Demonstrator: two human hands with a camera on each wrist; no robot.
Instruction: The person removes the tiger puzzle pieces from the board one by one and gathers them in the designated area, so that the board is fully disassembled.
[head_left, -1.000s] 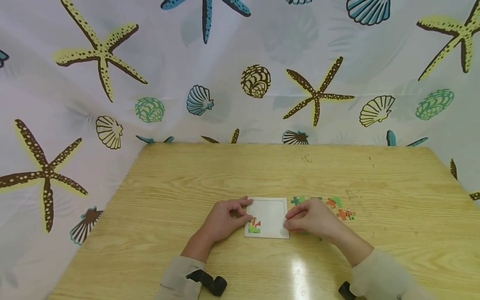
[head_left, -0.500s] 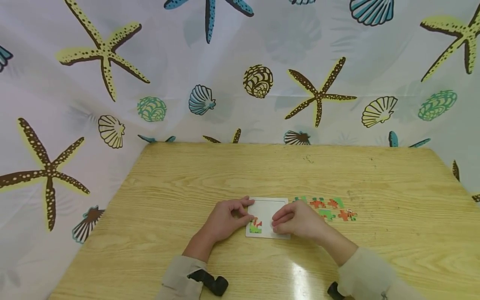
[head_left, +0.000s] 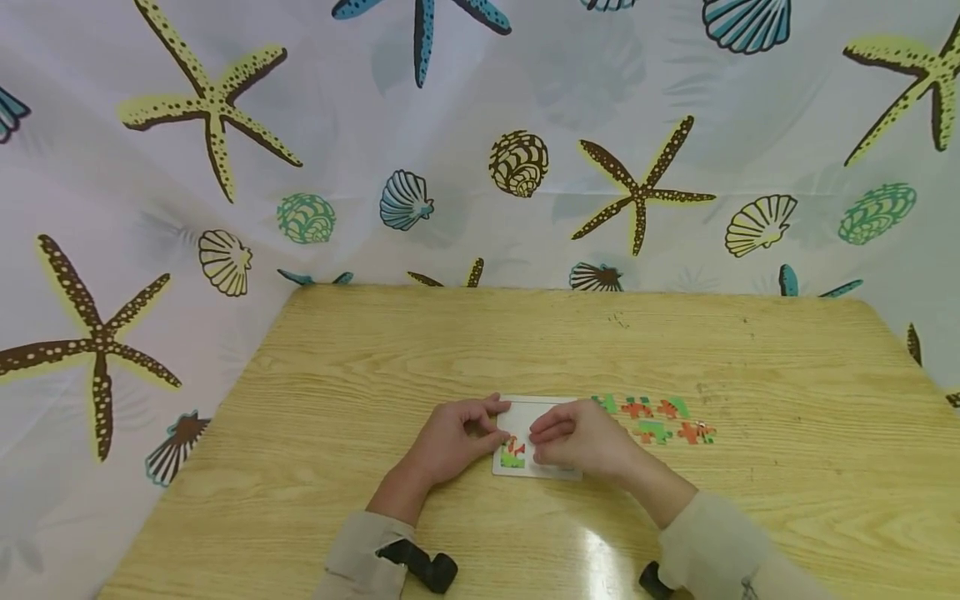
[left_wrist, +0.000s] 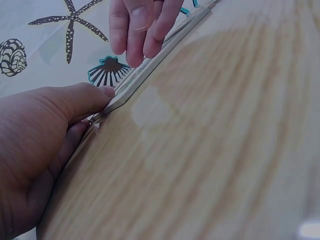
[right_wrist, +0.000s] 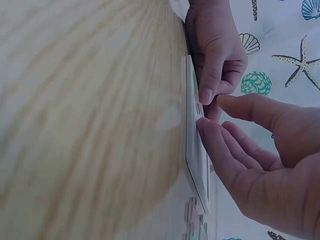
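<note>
A white puzzle board (head_left: 525, 410) with a raised rim lies on the table in the head view. One red-and-green jigsaw piece (head_left: 513, 455) sits in its lower left corner. My left hand (head_left: 455, 440) holds the board's left edge, its thumb (left_wrist: 95, 97) on the rim in the left wrist view. My right hand (head_left: 581, 443) is over the board's right half, fingertips just right of the corner piece. In the right wrist view its thumb and fingers stand apart, fingertips (right_wrist: 204, 125) close to the board. No piece shows between them; the board under this hand is hidden.
Several loose jigsaw pieces (head_left: 654, 432) in red and green lie flat right of the board, in two rough rows. The wooden table (head_left: 450, 342) meets a cloth backdrop (head_left: 450, 242) printed with starfish and shells at its far edge.
My right hand has moved left from the board's right edge over its surface, uncovering more loose pieces. Green bits visible beneath that hand earlier are out of sight. The left hand has stayed put.
</note>
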